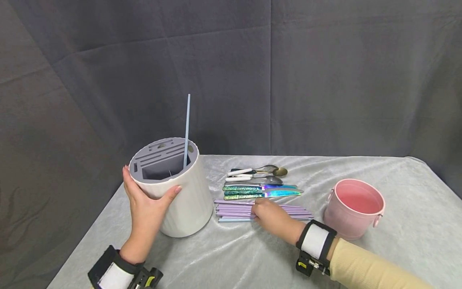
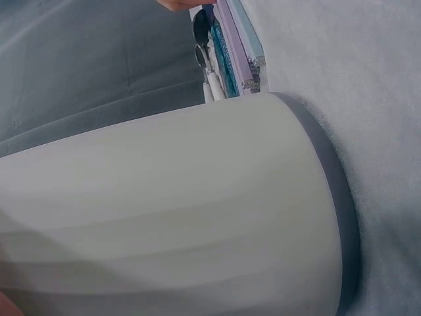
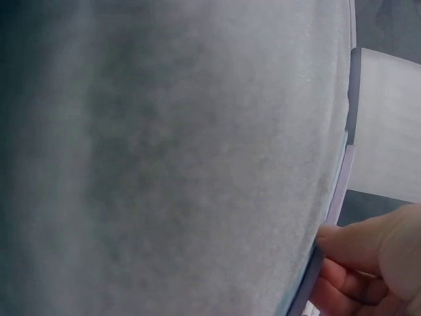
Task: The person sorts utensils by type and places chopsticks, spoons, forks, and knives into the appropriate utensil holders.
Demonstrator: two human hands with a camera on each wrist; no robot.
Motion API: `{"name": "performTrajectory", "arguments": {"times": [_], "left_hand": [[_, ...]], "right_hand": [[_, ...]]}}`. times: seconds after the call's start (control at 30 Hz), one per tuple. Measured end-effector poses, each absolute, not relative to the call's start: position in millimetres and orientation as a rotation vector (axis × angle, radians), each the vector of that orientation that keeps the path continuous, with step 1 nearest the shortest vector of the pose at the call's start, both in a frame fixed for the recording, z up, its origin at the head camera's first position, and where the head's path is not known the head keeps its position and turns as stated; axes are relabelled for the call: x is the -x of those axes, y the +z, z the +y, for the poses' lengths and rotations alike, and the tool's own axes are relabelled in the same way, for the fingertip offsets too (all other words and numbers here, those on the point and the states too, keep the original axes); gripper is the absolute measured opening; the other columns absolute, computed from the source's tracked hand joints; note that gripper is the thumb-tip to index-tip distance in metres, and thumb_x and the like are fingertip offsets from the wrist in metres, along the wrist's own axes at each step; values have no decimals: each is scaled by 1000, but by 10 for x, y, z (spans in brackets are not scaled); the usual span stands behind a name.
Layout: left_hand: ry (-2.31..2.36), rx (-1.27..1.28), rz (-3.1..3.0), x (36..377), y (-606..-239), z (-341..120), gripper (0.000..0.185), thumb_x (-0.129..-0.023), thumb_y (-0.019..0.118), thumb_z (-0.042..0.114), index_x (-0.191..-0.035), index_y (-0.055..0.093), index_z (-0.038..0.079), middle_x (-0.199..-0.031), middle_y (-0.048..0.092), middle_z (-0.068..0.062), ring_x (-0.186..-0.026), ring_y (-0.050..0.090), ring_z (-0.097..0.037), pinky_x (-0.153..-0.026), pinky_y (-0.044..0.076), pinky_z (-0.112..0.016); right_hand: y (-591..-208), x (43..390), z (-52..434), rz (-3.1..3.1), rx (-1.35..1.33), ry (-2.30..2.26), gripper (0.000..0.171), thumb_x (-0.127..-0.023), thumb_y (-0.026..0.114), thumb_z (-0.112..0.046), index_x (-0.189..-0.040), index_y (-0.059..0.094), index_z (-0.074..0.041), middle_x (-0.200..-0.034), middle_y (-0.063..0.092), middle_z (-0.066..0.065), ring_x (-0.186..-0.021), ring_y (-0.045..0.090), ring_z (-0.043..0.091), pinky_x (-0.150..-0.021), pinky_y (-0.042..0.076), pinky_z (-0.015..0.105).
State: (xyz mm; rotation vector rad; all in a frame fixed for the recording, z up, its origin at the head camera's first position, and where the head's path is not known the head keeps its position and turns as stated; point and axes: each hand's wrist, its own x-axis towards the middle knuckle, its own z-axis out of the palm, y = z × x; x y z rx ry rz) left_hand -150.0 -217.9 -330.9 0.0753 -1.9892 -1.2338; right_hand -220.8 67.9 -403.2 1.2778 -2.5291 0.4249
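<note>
My left hand (image 1: pixel 146 206) grips the upper side of a white ribbed utensil holder (image 1: pixel 191 200), its thumb on the front wall and its fingers on the left side. The holder tilts slightly; its grey slotted lid (image 1: pixel 159 156) has one light blue chopstick (image 1: pixel 187 128) standing in the large opening. My right hand (image 1: pixel 270 216) is over a row of purple chopsticks (image 1: pixel 231 208) and light blue chopsticks (image 1: pixel 231 220), lying flat beside the holder. In the right wrist view, thumb and curled fingers (image 3: pixel 355 250) pinch at the chopsticks; which one they hold is partly hidden.
Behind the chopsticks lie knives (image 1: pixel 243 192) with green glittery handles and iridescent blades, then spoons (image 1: pixel 279 171), some with white handles. A pink bucket (image 1: pixel 346 220) with side handles stands at the right. Grey cloth (image 1: pixel 231 257) covers the table, and a dark curtain (image 1: pixel 231 80) hangs behind.
</note>
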Motion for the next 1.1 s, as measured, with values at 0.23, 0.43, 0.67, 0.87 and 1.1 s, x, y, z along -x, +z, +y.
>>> {"name": "performTrajectory", "arguments": {"times": [0.23,0.43,0.67,0.87,1.1], "left_hand": [[-1233,-78,-1988,1494,-3317,-2180,122,-69,89,26,-153,3,2,-158,11,-18,-142,16,-28,-114,16,-47],[-1224,-80,-1985,1491,-3329,-2182,122,-69,89,26,-153,4,1,-157,11,-19,-142,16,-28,-114,16,-46],[-1226,-80,-1984,1498,-3320,-2178,122,-69,89,26,-153,4,1,-157,11,-19,-142,16,-28,-115,16,-46],[-1223,-78,-1982,1496,-3316,-2176,122,-69,88,26,-153,4,0,-157,11,-19,-142,16,-28,-115,16,-45],[-1220,-78,-1982,1498,-3321,-2182,123,-69,89,29,-153,4,0,-157,12,-19,-143,16,-28,-115,15,-45]], "right_hand": [[-4049,2208,675,-2516,-1279,380,16,-72,72,7,-70,65,-7,-73,57,2,-72,59,21,-69,50,33],[-4056,2210,686,-2493,-1290,359,20,-72,68,8,-66,62,-10,-69,52,-1,-68,54,18,-65,48,32],[-4004,2204,719,-2494,-1324,261,17,-75,70,4,-70,65,-12,-71,50,-3,-72,52,17,-65,45,31],[-3975,2189,733,-2482,-1377,120,12,-78,72,-3,-75,66,-13,-76,52,-3,-77,52,17,-70,48,35],[-3972,2198,743,-2330,-1523,-127,11,-77,74,-9,-80,68,-18,-82,55,-4,-84,53,16,-74,46,32]]}}
